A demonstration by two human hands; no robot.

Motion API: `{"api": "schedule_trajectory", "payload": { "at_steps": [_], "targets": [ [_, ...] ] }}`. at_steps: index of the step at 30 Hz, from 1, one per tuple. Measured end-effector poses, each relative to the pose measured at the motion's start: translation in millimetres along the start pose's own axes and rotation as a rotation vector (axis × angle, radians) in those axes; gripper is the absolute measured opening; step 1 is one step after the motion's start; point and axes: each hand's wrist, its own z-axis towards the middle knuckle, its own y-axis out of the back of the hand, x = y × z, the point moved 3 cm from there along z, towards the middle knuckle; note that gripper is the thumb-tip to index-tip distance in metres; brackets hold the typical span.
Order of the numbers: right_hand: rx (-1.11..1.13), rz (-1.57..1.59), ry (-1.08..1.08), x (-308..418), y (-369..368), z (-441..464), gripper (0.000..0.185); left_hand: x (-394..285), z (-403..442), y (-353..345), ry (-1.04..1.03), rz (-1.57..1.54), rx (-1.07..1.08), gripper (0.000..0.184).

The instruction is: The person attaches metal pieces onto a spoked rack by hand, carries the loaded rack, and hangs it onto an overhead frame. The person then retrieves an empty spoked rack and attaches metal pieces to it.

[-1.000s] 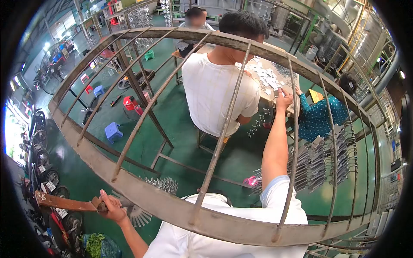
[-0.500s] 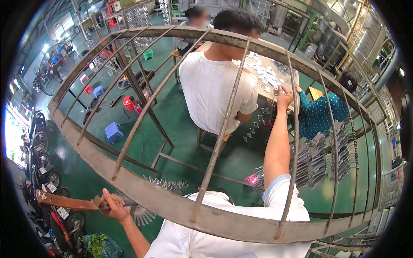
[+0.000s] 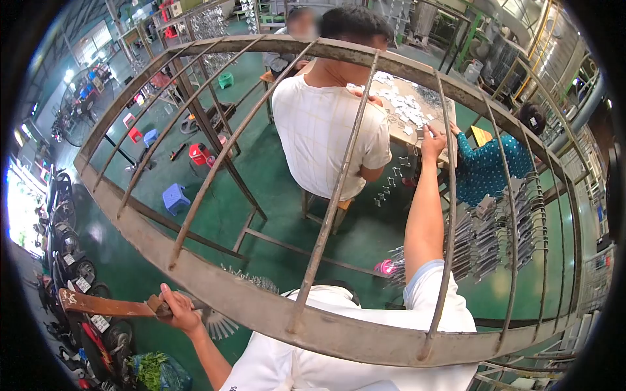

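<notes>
My left hand (image 3: 181, 313), at the lower left, is closed round the end of a flat brown bar (image 3: 107, 305), where a small block sits. A grey part behind the fingers is mostly hidden. My right hand (image 3: 433, 143) reaches out to the near corner of a table (image 3: 399, 133). Its fingers are pressed together beside flat white pieces (image 3: 407, 111); what they pinch is too small to make out. A curved metal frame with thin bars (image 3: 215, 296) crosses the view in front of my body and arms.
A person in a white shirt (image 3: 326, 133) sits at the table, another in dotted teal (image 3: 492, 169) at its right, a third behind. Metal parts (image 3: 486, 234) hang at the right. A blue stool (image 3: 175, 199), motorbikes (image 3: 81, 267) and a bag of greens (image 3: 153, 373) are at the left.
The view has shifted slightly. My right hand stays at the table corner and my left hand keeps its hold on the bar. The seated person in white has raised a hand near the chest.
</notes>
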Motion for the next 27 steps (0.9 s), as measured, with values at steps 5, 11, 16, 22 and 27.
{"api": "schedule_trajectory", "payload": {
  "at_steps": [5,11,16,22,27],
  "targets": [
    [-0.05,-0.059,0.082,15,-4,-6,0.027,1,-2,-2,0.01,0.018,-0.033,0.046],
    [0.074,0.058,-0.024,-1,-23,-2,0.025,5,-4,5,0.047,-0.032,-0.043,0.045],
    [0.017,-0.054,0.037,11,-23,-2,0.029,9,-2,4,0.016,-0.018,-0.048,0.045],
    [0.076,-0.091,-0.027,28,-16,-8,0.029,9,-3,1,0.022,-0.029,-0.05,0.044],
    [0.119,-0.052,-0.023,33,-15,-10,0.028,8,-5,-3,0.038,-0.025,-0.051,0.043]
  ]
}}
